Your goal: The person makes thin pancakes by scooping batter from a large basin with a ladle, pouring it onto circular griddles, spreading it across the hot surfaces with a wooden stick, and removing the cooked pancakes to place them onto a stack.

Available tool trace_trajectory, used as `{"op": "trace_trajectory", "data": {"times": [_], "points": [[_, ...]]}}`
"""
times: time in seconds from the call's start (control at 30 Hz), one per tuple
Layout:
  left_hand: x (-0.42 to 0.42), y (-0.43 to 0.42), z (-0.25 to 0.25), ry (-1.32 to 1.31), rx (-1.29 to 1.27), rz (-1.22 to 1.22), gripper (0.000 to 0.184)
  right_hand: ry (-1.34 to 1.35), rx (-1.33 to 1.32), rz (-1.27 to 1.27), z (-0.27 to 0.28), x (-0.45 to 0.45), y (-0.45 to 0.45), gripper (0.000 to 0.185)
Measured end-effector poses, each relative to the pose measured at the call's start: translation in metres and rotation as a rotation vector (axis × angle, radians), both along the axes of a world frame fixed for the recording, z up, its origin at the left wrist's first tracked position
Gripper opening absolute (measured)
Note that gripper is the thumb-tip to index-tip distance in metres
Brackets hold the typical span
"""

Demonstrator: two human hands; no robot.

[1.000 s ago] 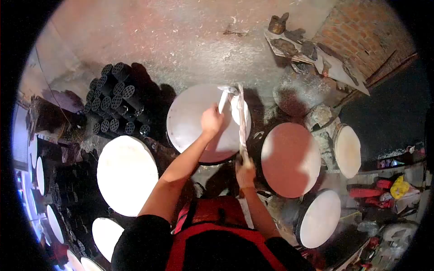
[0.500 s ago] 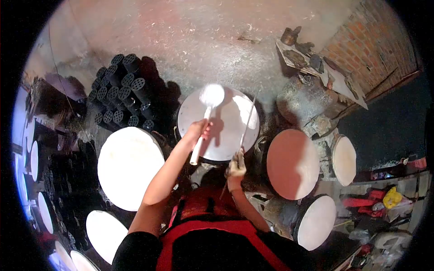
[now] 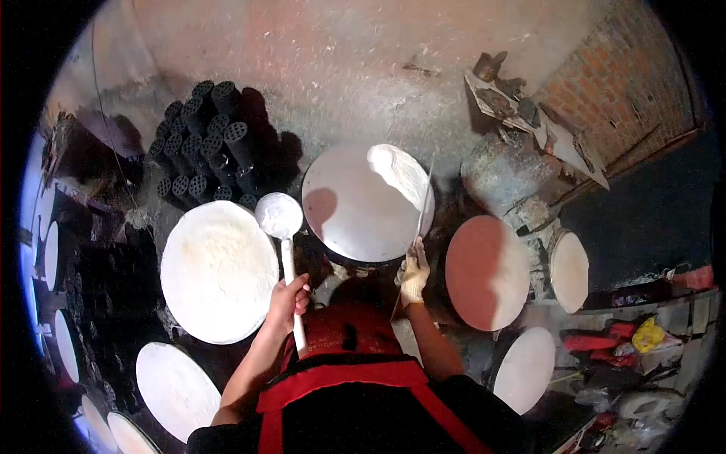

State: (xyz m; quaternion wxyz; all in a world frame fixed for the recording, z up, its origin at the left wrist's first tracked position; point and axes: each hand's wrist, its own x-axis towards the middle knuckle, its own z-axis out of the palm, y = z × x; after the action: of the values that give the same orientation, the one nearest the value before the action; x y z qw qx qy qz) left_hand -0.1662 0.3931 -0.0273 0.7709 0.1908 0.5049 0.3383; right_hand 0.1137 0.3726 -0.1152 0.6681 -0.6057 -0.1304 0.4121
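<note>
My left hand [image 3: 289,301] is closed around the pale handle of a ladle [image 3: 279,216]. The ladle's white-coated bowl is between the round griddle [image 3: 340,227] in front of me and the batter-covered disc [image 3: 219,276] on the left. On the griddle, a patch of white batter [image 3: 401,172] lies at the upper right; the rest of its grey surface is bare. In a pale glove, my right hand [image 3: 414,276] grips a long thin stick or blade [image 3: 426,204]. It points up along the griddle's right edge, and I cannot tell whether it touches the surface.
Black honeycomb coal briquettes [image 3: 198,144] are stacked at the back left. To the right stand a round reddish-and-white disc [image 3: 488,272] and smaller pale discs [image 3: 569,271]. Another white disc [image 3: 178,390] is at the lower left. A cluttered board [image 3: 529,113] sits by the brick wall.
My left hand has drawn the ladle left and back towards me, off the griddle. The white batter patch now shows larger at the griddle's upper right. My right hand has shifted slightly right.
</note>
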Motion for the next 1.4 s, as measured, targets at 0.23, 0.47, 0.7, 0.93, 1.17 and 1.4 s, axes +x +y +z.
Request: {"op": "trace_trajectory", "data": {"times": [0.23,0.47,0.7,0.93,1.17,1.4], "points": [[-0.002,-0.019,-0.001,0.011,0.053,0.22,0.012,-0.142,0.176,0.215,-0.054,-0.005,0.084,0.038],[0.001,-0.039,-0.013,0.009,0.027,0.318,0.006,-0.013,-0.107,0.545,0.015,0.037,0.046,0.04],[0.022,-0.066,-0.018,0.123,-0.019,0.419,0.004,-0.277,0.086,0.519,-0.071,0.092,0.061,0.032],[0.055,-0.085,-0.014,0.178,-0.092,0.501,0.007,0.069,-0.135,0.885,0.027,0.114,0.03,0.039],[0.073,-0.102,-0.025,0.252,-0.05,0.507,0.01,-0.015,0.08,0.798,-0.031,0.157,0.115,0.033],[0.094,-0.112,-0.025,0.206,-0.075,0.593,0.016,0.025,-0.282,1.278,0.014,0.194,0.09,0.049]]}}
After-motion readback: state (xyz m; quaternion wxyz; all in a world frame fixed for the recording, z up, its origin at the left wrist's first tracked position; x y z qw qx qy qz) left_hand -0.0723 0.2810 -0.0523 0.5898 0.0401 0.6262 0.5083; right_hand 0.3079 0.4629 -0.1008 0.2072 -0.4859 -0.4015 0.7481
